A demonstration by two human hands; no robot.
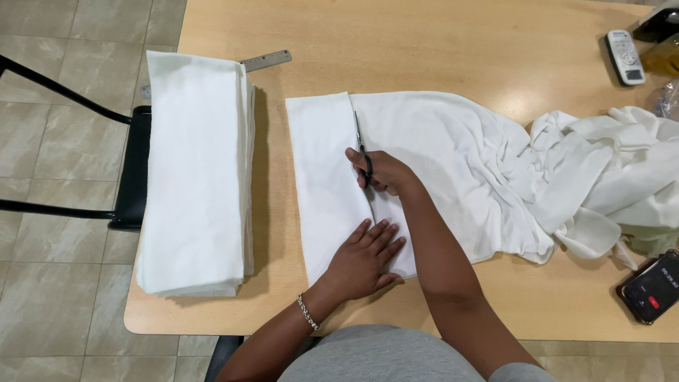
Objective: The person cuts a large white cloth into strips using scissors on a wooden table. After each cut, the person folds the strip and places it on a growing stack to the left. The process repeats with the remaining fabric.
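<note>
A long white cloth (453,163) lies spread across the wooden table (424,49), flat at its left end and bunched up at the right. My right hand (385,173) grips black-handled scissors (359,138) whose blades point away from me along a cut line in the cloth. To the left of that line is a narrow strip of the cloth (322,163). My left hand (364,258), with a bracelet at the wrist, presses flat on the cloth's near edge just below the scissors.
A stack of folded white cloth pieces (198,170) sits at the table's left end, with a metal ruler (265,61) poking out behind it. A white remote control (626,56) lies far right, a phone (654,286) near right. A black chair (131,170) stands left.
</note>
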